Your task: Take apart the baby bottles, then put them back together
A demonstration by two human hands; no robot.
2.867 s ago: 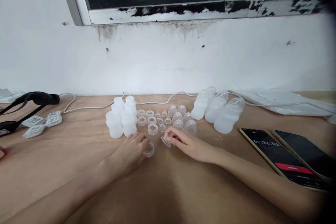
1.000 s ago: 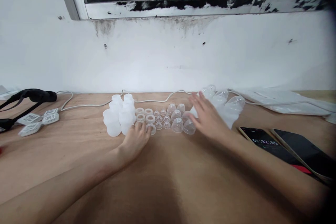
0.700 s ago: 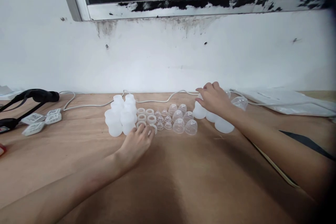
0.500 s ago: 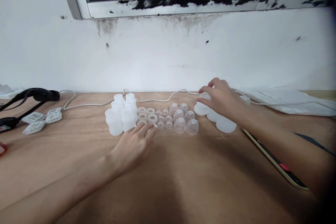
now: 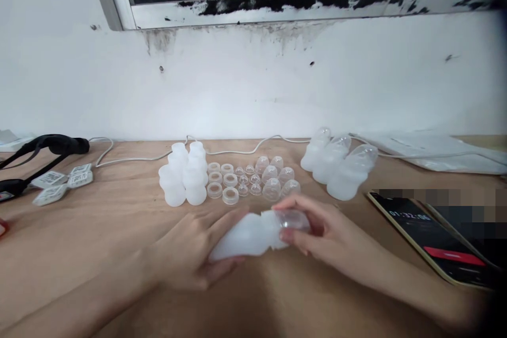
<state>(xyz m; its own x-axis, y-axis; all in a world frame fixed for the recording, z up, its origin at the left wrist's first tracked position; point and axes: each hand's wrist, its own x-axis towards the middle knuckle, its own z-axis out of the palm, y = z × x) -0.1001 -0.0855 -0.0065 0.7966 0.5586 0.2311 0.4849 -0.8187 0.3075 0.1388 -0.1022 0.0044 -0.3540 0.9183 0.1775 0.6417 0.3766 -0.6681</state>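
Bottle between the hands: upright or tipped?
Tipped. The bottle is held sideways, its base end at the left hand and its clear domed cap in the right hand.

1. L hand [image 5: 192, 248] bare; knuckles softly rounded, outlines blurred.
2. R hand [image 5: 327, 227] bare, slim fingers; nail detail too blurry to tell.
3. L forearm [image 5: 99, 293] bare, smooth, narrower nr wrist.
4. R forearm [image 5: 407, 280] bare too, slender, tapering twd wrist; far end dark nr R edge of view.

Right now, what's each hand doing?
Left hand: closed around the white bottle's body.
Right hand: gripping its clear cap.
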